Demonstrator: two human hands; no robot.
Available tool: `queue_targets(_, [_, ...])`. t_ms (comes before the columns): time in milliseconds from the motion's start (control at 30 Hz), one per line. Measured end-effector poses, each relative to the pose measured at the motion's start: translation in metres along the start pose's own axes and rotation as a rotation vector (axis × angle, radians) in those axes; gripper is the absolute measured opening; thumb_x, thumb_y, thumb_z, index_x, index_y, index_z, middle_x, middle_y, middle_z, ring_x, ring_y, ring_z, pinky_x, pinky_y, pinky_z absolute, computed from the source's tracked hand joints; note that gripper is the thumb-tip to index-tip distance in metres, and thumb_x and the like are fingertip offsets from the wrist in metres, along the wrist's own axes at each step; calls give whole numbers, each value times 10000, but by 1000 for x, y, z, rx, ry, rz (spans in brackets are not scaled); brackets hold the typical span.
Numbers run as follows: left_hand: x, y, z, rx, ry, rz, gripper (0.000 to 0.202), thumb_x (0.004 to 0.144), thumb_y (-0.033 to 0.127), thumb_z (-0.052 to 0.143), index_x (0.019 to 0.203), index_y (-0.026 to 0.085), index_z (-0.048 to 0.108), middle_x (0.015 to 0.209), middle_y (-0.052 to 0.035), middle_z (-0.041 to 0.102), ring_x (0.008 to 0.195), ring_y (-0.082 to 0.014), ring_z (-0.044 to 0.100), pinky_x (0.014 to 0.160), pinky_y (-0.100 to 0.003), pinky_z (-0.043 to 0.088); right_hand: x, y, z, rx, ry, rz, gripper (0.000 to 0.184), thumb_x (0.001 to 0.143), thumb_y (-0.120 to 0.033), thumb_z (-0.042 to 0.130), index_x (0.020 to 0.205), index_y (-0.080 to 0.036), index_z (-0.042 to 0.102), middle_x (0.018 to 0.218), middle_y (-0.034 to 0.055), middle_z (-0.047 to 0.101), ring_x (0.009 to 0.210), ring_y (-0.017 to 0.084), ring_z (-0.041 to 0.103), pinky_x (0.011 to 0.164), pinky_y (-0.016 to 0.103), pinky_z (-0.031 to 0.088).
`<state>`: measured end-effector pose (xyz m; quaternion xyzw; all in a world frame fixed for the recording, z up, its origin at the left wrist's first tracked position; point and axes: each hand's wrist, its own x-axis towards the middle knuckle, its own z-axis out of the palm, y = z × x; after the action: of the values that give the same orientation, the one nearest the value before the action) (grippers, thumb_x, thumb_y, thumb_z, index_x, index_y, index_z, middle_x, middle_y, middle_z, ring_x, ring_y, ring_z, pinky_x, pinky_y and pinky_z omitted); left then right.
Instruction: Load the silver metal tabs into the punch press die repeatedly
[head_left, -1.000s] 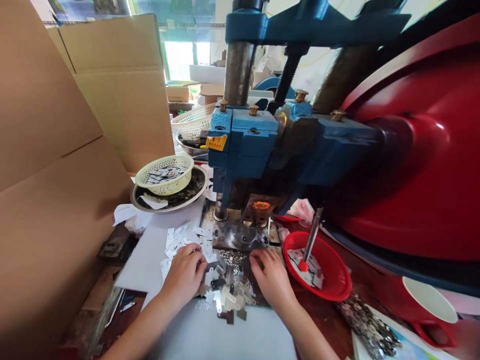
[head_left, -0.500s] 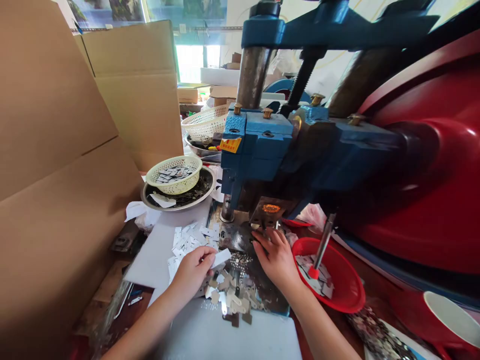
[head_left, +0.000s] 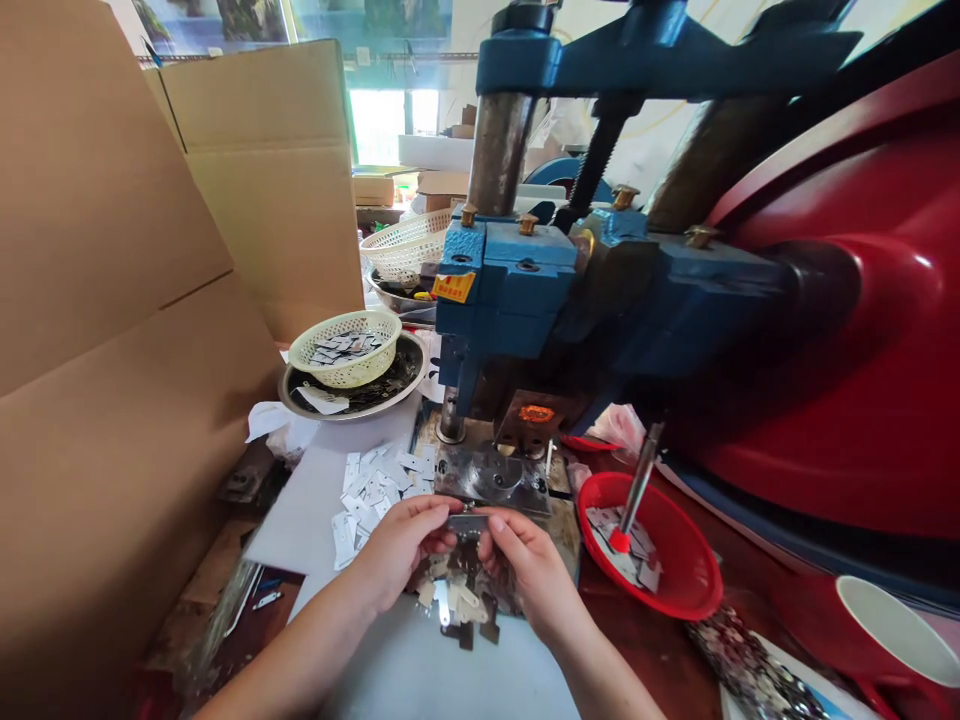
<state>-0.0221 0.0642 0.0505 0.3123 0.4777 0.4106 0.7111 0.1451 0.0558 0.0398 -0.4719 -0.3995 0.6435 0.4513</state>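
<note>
Right hand (head_left: pixel 525 560) has come back from the press bed (head_left: pixel 487 475) and now meets the left hand (head_left: pixel 401 545) at its front edge. Both hands pinch one small metal piece (head_left: pixel 466 522) between thumb and fingertips, one at each end, other fingers curled. The piece is held level above the heap of loose pieces (head_left: pixel 461 598), with the red bowl (head_left: pixel 679 590) near the right hand.

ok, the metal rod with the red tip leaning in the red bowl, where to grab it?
I'd pinch the bare mid-shaft of the slim metal rod with the red tip, coming from the near side over the rim of the red plastic bowl: its red end sits low among flat pieces, its top leans back toward the blue press.
</note>
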Motion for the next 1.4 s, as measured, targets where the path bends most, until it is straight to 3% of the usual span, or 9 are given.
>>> queue_targets(133, [2, 0, 5, 68, -17, 10, 375, 675, 160, 656, 1050, 153, 644, 868, -43, 686, 797, -160, 629, 762, -281, 469, -3, -2, -8, -60, 51, -57, 345, 699, -471, 674, 914, -202, 690, 792, 33, 668, 651, 146, 580, 620, 276, 478])
queue_targets(300, [12, 6, 14, 432, 49, 174, 342, 711, 183, 612, 1052, 175, 646, 868, -28, 678, 804, -169, 615, 774, -301, 469, 8, 5, -21, -364, 185, -286, 316, 764, -392, 580, 1012, -212, 658, 952, 66, 677, 863, 218, 617, 788, 357, 487])
queue_targets(600, [81, 15, 35, 859, 178, 543, 115, 743, 239, 613, 822, 182, 675, 869, -32, 645, 847, -186, 590, 809, -324, 454, 55, -6, -41, -846, 427, -601, 215, 835, -379, 505, 857, -219, 647, 886, 65, 637, 885, 229, 564, 813, 381, 440])
queue_targets(733, [99, 16, 37, 869, 179, 560, 184, 729, 209, 619, 897, 167, 680, 1002, -72, 628, 1005, -221, 558, 944, -357, 396, 74, -7, -46, -898, 444, -602, 201, 811, -345, 505, 841, -202, 643, 901, 81, 608, 878, 233, 560, 799, 377, 444])
queue_targets(933, [111, 13, 36, 873, 33, 509, 302, 758, 165, 535, 1031, 177, 664, 1024, -58, 676, 1007, -219, 588, 943, -344, 421, 86, 0, -48, -813, 440, -552, 194, 768, -331, 494, 825, -186, 610, 903, 77, 583, 868, 218, 555, 792, 367, 453])
queue_targets(1100, [114, 14, 38, 895, -21, 512, 346, 751, 121, 502, 1054, 183, 658, 1065, -56, 672, 1013, -211, 591, 945, -339, 428, 88, -1, -47, -801, 424, -555, 192, 757, -354, 497, 778, -195, 603, 881, 61, 587, 845, 210, 562, 777, 353, 460])
queue_targets(1200, [107, 21, 37, 915, 11, 547, 314, 762, 140, 516, 1042, 172, 653, 1098, -71, 645, 1059, -213, 562, 981, -335, 394, 84, -2, -48, -792, 432, -555, 216, 763, -375, 508, 809, -191, 612, 887, 70, 600, 862, 221, 565, 782, 360, 459])
queue_targets(1300, [88, 30, 27, 937, 84, 580, 272, 791, 183, 513, 1031, 168, 640, 1111, -76, 617, 1088, -213, 530, 996, -337, 364, 69, -2, -52, -759, 459, -558, 275, 807, -395, 485, 935, -186, 609, 970, 88, 608, 907, 221, 567, 793, 359, 458])
queue_targets(1400, [57, 33, 5, 1066, 31, 506, 210, 817, 214, 485, 943, 215, 654, 970, -27, 646, 920, -193, 581, 845, -313, 440, 45, 1, -61, -744, 392, -480, 260, 833, -387, 470, 933, -204, 625, 939, 68, 640, 890, 213, 587, 787, 343, 462])
